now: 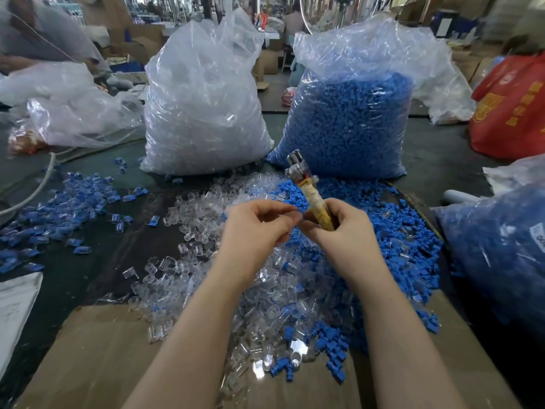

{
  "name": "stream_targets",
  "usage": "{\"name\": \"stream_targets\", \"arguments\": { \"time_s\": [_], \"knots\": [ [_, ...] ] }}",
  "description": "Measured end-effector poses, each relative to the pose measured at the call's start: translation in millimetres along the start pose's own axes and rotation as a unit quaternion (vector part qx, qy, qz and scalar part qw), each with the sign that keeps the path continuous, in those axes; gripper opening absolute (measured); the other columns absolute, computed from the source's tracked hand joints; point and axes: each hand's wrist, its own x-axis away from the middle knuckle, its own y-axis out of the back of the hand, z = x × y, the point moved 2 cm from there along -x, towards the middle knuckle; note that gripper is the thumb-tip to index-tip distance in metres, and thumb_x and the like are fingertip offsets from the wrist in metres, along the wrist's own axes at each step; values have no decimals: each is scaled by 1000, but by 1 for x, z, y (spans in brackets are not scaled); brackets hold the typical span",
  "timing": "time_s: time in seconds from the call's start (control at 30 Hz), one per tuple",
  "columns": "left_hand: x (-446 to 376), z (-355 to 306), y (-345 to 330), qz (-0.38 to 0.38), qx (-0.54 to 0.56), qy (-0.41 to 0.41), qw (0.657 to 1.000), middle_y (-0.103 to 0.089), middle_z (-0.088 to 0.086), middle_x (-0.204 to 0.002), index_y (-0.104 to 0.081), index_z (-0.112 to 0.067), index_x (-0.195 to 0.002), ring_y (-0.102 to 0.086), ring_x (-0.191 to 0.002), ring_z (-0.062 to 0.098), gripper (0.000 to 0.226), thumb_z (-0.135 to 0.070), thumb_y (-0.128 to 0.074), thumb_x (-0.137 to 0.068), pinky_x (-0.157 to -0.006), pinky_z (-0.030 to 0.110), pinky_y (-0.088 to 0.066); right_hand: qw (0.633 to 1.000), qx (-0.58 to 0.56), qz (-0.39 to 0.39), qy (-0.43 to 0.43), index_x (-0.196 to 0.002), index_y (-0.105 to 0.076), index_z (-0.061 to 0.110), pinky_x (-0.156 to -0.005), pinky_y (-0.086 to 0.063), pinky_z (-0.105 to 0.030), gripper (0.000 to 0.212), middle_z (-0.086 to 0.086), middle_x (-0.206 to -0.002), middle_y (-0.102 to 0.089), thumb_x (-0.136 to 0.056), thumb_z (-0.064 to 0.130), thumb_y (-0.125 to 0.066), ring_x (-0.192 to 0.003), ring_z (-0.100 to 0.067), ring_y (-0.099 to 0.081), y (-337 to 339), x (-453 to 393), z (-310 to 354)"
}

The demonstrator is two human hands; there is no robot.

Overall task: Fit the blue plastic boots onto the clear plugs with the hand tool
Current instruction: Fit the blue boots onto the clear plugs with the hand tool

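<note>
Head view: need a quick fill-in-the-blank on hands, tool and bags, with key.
1. The hand tool is held in the ____ hand.
2. The tool's metal head points ____, away from the person.
3. The big bag of blue boots stands to the ____ of the bag of clear plugs.
4. The left hand pinches a small ____ part at its fingertips.

Missing words: right; up; right; blue

Even, soft overhead light fills the scene, with only faint shadows on the bench [88, 261]. White glare streaks the crinkled clear bags [203, 93]. The centre is fairly sharp; the background and upper corners are smeared and blurred, and the wide lens bends lines near the edges.
</note>
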Motion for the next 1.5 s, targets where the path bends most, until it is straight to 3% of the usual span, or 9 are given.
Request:
{"name": "stream_targets", "arguments": {
  "time_s": [0.1, 0.27, 0.47, 0.57, 0.73, 0.8, 1.23, 1.37, 1.5],
  "knots": [
    [0, 1, 1, -12, -7, 0, 1000, -68, 3, -65, -75, -17, -80, -56, -52, 3, 10, -8, -74, -84, -53, 14, -47, 1000, 0, 20, 10, -82, -67, 19, -63, -47, -38, 8, -4, -72, -64, -83, 19, -75, -65, -16, -53, -2, 1, 3],
    [-1, 1, 6, -5, -1, -3, 1000, -70, -1, -66, -76, -17, -83, -59, -56, 4, 7, -11, -74, -85, -56, 15, -49, 998, -62, 21, 12, -87, -72, 24, -71, -55, -32, 3, -6, -83, -72, -86, 23, -75, -82, -25, -65, -1, 5, 9],
    [0, 1, 5, 5, 24, 16, 1000, -73, -1, -69, -77, -18, -87, -64, -59, 4, 8, -11, -75, -84, -58, 14, -50, 995, -96, 23, 7, -89, -73, 28, -83, -53, -49, 9, -13, -90, -72, -87, 19, -73, -93, -38, -63, -2, 5, 9],
    [-1, 1, 5, 12, 37, 23, 999, -74, 1, -71, -76, -16, -89, -67, -62, 7, 10, -8, -73, -85, -60, 15, -52, 995, -96, 14, 9, -86, -72, 28, -81, -55, -43, 13, -8, -87, -72, -88, 16, -71, -88, -32, -65, -2, 4, 7],
    [-2, 4, 3, 13, 64, 48, 997, -74, 4, -70, -69, -6, -98, -70, -64, 11, 15, -1, -72, -84, -60, 18, -55, 992, -123, -25, 14, -77, -67, 27, -63, -50, -13, 17, 11, -69, -66, -86, 13, -72, -65, -4, -60, -2, 2, 2],
    [-2, 5, 3, 9, 68, 53, 996, -74, 5, -70, -68, -4, -94, -71, -65, 12, 12, 0, -73, -84, -61, 20, -56, 990, -133, -35, 19, -77, -67, 26, -62, -48, -10, 17, 14, -67, -65, -86, 13, -73, -64, 2, -59, -2, 1, 1],
    [4, -3, -2, -7, 145, 45, 988, -74, 10, -73, -70, -1, -89, -72, -67, 15, 8, -1, -73, -82, -61, 21, -58, 990, -115, -55, 64, -78, -63, 25, -60, -49, -15, 20, 1, -74, -65, -87, 11, -72, -63, -4, -57, -5, 3, 5],
    [5, -4, -2, -14, 145, 35, 989, -74, 10, -73, -70, 2, -93, -73, -67, 16, 13, 0, -74, -81, -61, 21, -58, 990, -99, -67, 72, -77, -62, 22, -53, -42, -14, 17, 9, -62, -58, -87, 15, -73, -55, 0, -47, -7, 2, 3],
    [5, -5, -1, -19, 134, 18, 991, -75, 9, -75, -72, -1, -91, -73, -69, 17, 12, -1, -76, -80, -61, 21, -56, 990, -97, -68, 80, -79, -62, 22, -52, -42, -14, 15, 13, -62, -59, -87, 14, -73, -54, 1, -47, -8, 3, 3]
  ]
}}
